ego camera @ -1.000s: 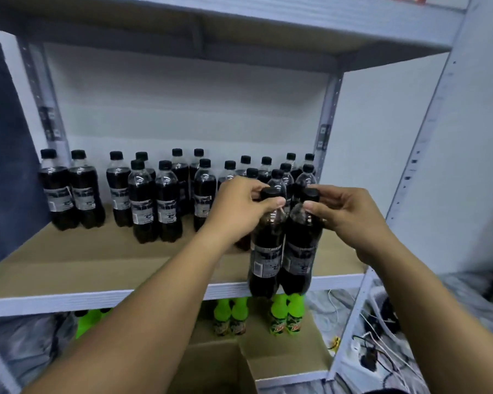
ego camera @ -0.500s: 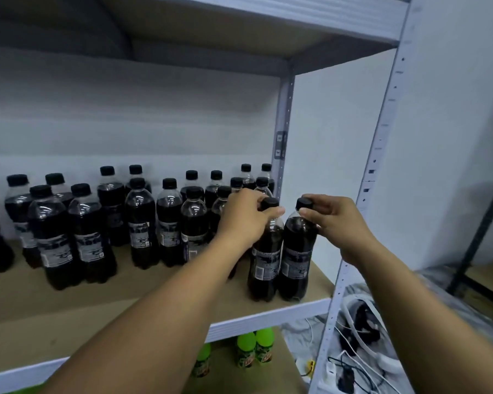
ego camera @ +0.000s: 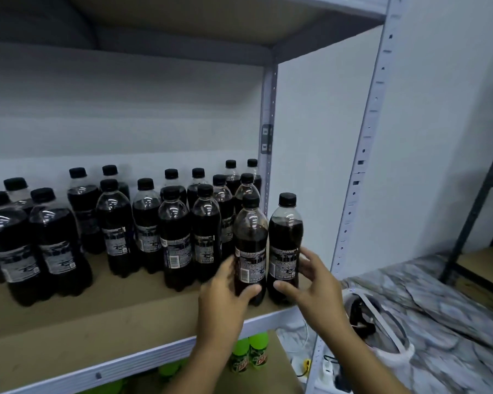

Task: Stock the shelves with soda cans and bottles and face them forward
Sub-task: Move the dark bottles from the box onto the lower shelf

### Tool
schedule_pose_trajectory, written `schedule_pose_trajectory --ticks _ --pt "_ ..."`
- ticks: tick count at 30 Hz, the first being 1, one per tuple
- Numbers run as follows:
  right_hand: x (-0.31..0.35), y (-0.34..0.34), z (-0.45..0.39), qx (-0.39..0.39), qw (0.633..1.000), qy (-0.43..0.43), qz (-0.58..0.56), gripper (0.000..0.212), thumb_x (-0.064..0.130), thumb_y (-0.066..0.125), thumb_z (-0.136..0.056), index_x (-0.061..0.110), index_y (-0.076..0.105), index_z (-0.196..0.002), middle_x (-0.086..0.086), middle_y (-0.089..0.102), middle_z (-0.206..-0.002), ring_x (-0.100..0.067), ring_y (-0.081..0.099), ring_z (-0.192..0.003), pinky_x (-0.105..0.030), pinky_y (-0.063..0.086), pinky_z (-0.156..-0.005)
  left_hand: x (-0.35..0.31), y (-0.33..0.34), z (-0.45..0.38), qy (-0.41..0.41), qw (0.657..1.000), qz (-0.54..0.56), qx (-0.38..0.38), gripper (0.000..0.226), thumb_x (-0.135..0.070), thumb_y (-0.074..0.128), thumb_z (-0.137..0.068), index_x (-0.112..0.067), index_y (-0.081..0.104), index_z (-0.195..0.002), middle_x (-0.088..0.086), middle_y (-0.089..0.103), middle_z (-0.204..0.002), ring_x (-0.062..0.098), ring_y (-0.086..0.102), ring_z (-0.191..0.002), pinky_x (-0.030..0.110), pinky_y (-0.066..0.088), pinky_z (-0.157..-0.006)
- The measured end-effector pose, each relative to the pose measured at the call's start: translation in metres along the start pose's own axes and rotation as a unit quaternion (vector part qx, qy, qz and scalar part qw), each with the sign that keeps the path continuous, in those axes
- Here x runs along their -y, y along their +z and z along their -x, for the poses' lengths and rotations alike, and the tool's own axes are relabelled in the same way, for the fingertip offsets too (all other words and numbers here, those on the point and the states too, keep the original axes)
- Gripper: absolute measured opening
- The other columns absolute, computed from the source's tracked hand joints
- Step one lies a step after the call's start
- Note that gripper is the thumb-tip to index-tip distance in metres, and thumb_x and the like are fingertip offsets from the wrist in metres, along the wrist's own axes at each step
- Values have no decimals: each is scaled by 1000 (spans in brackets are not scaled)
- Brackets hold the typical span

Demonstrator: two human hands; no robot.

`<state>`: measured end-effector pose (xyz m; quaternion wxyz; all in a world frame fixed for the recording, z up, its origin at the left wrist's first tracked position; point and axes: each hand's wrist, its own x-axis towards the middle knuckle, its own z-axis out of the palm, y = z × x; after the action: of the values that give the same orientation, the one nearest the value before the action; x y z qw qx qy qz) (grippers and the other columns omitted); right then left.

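Brown board forms the shelf (ego camera: 69, 325), edged by a white metal lip; bare board is left at 7 o'clock in front of the dark soda bottles (ego camera: 143, 223). Two bottles stand touching near the 3 o'clock front corner. The left bottle (ego camera: 250, 237) is gripped low by the left hand (ego camera: 225, 291), thumb across its base. The right bottle (ego camera: 285, 240) is cupped by the right hand (ego camera: 310, 282), fingers curled behind the label. Label print cannot be read. Green bottles (ego camera: 249, 355) are seen below.

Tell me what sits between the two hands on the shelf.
Head view: two dark soda bottles, side by side, stand between the left hand and the right hand.
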<state>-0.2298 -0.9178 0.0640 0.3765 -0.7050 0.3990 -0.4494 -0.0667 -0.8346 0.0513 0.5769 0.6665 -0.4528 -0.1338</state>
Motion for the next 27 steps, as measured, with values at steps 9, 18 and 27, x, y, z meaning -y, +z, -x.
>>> schedule_pose_trajectory --ticks 9,18,27 --pt "-16 17 -23 7 998 -35 54 86 15 86 -75 66 42 -129 57 51 -108 21 52 -113 -18 42 -99 30 19 -19 -9 996 -70 -45 63 -22 84 -82 -26 59 -139 2 75 -110 19 71 -101 40 59 -91" --pt "-22 25 -44 16 997 -17 68 85 15 84 -78 45 40 -145 43 49 -116 6 53 -118 -25 43 -104 47 26 -44 -16 996 -82 -27 59 -26 82 -83 -29 58 -136 3 70 -127 18 65 -121 40 55 -102" --pt "-7 33 17 -57 998 23 26 75 5 80 -81 17 44 -146 0 56 -131 -13 55 -119 -38 50 -102 31 -12 10 -26 996 -81 -9 55 -21 80 -86 -6 61 -136 8 70 -128 12 67 -112 20 51 -98"
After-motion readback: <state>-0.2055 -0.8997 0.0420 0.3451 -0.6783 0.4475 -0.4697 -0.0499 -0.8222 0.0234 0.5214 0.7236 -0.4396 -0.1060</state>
